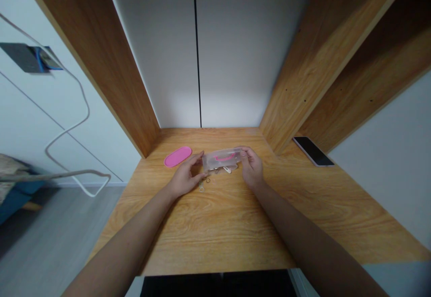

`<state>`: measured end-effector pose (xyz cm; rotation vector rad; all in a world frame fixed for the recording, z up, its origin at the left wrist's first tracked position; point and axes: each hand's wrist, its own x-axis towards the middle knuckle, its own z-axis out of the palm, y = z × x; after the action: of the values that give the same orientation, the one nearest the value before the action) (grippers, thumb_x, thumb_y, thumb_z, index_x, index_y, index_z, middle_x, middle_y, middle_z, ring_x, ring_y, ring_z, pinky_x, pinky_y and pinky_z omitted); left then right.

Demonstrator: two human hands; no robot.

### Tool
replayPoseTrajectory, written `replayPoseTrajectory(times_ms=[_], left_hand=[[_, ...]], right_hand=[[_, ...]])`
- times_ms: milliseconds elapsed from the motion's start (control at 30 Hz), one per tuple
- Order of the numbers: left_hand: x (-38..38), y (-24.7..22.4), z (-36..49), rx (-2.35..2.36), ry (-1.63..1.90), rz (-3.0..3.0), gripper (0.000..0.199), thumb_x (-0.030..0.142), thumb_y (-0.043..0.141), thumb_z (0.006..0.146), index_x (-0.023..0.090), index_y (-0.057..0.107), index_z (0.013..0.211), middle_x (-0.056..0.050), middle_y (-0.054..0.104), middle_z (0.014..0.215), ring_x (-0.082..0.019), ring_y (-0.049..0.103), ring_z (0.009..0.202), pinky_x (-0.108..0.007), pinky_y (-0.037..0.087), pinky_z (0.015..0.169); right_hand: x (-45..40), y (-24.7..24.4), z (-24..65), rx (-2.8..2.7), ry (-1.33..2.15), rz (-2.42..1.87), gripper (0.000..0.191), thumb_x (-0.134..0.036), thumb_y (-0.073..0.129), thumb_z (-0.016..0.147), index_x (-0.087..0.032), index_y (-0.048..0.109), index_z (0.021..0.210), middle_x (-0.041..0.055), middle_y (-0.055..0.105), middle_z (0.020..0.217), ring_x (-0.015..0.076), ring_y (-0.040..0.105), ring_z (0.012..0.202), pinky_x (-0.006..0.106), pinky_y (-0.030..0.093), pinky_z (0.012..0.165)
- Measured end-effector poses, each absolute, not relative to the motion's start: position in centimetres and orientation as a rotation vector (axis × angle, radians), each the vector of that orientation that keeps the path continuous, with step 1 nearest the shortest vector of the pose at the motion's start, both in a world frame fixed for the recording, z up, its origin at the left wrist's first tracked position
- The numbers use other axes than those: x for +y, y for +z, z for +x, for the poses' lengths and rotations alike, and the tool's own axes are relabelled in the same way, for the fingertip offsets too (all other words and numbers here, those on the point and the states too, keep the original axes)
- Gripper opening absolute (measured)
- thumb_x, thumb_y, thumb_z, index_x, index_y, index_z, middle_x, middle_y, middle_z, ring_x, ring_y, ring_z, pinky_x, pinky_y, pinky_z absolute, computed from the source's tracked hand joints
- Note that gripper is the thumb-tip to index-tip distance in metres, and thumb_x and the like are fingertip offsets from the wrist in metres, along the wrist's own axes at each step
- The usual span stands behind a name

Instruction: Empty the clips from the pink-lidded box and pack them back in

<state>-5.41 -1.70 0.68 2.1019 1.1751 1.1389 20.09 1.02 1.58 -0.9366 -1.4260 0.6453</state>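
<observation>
Head camera view: we look down at a wooden desk set between two oak-veneer side panels, with both our hands at its middle. Our clear plastic box lies on the desk just in front of us, and its long axis runs nearly crosswise, with the right end slightly higher in the frame. A curved pink strip shows through its top, but we cannot tell whether it sits inside or on the far wall. We can make out no other contents.

Our left hand is open, its spread fingertips against the box's left end, with no firm grip that we can see. Our right hand is partly closed, its fingers curled over the right end, holding it.

Small pale clips lie partly under the box's near edge, and a dark elastic ring lies just beside our left fingers. A flat pink oval piece lies to the left of the box, and a black smartphone rests near the right panel.
</observation>
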Motion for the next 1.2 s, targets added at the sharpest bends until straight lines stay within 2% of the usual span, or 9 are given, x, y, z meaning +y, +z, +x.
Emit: replayPoseTrajectory(times_ms=[200,433,600,800,1000,1200], left_hand=[[-1.7,1.1,-5.5,1.132,1.150,2.172,0.071,0.026,0.077,0.079,0.023,0.049,0.145,-0.013,0.057,0.140,-0.028,0.057,0.127,-0.048,0.047,0.110],[-2.0,1.6,-5.3,1.107,1.248,2.141,0.062,0.023,0.075,0.079,0.023,0.054,0.138,-0.013,0.060,0.135,-0.027,0.059,0.121,-0.047,0.051,0.105],[-2.0,1.6,-5.4,1.166,1.294,2.161,0.061,0.024,0.070,0.085,0.024,0.050,0.142,-0.013,0.059,0.137,-0.025,0.061,0.118,-0.047,0.053,0.103],[-1.8,1.6,-5.8,1.224,1.213,2.240,0.042,0.032,0.062,0.093,0.025,0.060,0.135,-0.012,0.059,0.139,-0.028,0.052,0.133,-0.050,0.042,0.115],[-1.7,1.7,-5.8,1.345,1.173,2.208,0.048,0.038,0.056,0.096,0.024,0.053,0.142,-0.011,0.065,0.133,-0.025,0.063,0.119,-0.043,0.049,0.106],[-1.4,1.5,-6.3,1.649,1.112,2.105,0.047,0.047,0.052,0.097,0.020,0.058,0.135,-0.011,0.074,0.110,-0.025,0.069,0.097,-0.040,0.054,0.090]], right_hand=[[0.3,1.8,20.1,-1.498,0.566,-0.935,0.031,-0.050,0.051,0.098,-0.025,0.068,0.103,0.0050,0.075,0.096,0.0228,0.070,0.089,0.036,0.056,0.079],[-0.2,2.0,20.2,-1.563,0.441,-0.864,0.030,-0.048,0.049,0.100,-0.025,0.068,0.105,0.0076,0.073,0.103,0.0248,0.069,0.097,0.040,0.055,0.087],[-0.4,2.7,20.0,-1.618,0.402,-0.815,0.028,-0.044,0.048,0.100,-0.026,0.067,0.110,0.0077,0.072,0.107,0.0253,0.067,0.103,0.042,0.054,0.093],[0.2,2.4,19.9,-1.544,0.456,-0.881,0.034,-0.047,0.049,0.100,-0.025,0.066,0.119,0.0100,0.070,0.115,0.0258,0.066,0.108,0.043,0.054,0.096],[0.9,1.5,19.8,-1.502,0.609,-0.890,0.047,-0.045,0.053,0.099,-0.025,0.054,0.141,0.0120,0.062,0.139,0.0262,0.061,0.125,0.048,0.049,0.107],[0.8,1.5,19.4,-1.576,0.632,-0.871,0.056,-0.041,0.055,0.098,-0.028,0.043,0.151,0.0139,0.054,0.148,0.0261,0.063,0.123,0.048,0.053,0.102]])
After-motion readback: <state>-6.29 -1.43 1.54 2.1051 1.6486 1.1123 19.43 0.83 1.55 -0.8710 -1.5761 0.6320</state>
